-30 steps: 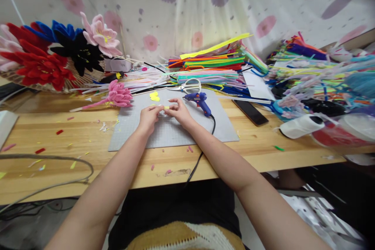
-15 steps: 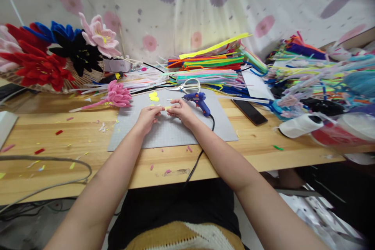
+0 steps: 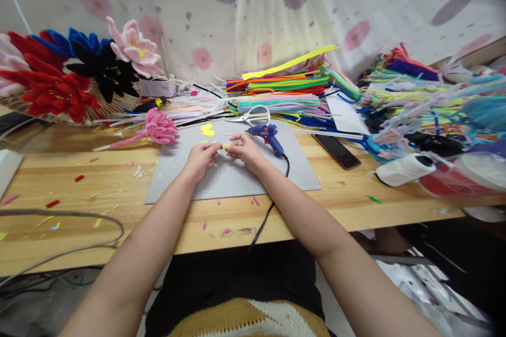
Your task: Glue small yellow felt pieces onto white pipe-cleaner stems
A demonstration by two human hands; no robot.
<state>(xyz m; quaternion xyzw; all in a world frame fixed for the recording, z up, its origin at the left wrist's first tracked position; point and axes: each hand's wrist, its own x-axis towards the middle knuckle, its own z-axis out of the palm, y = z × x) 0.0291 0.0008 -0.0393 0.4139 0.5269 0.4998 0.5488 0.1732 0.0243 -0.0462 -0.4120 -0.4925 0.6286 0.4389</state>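
Over the grey cutting mat (image 3: 233,184), my left hand (image 3: 201,159) and my right hand (image 3: 245,151) pinch a small yellow piece (image 3: 226,146) between their fingertips. It is too small and too covered to name its kind. Just beyond the fingers lie several yellow cut-outs (image 3: 207,130). A blue hot glue gun (image 3: 266,136) rests on the mat close to my right hand, its nozzle pointing left. Scissors (image 3: 255,115) with white handles lie behind it.
A pink fuzzy flower (image 3: 158,127) lies left of the mat, and finished flowers (image 3: 59,84) stand behind it. Bundled pipe cleaners (image 3: 284,84) line the back. To the right are a phone (image 3: 337,150) and a white spool (image 3: 405,169). The glue gun's cord (image 3: 266,216) crosses the table's front edge.
Both hands stay in nearly the same place. The yellow piece between the fingertips now shows slightly less, with small finger shifts.
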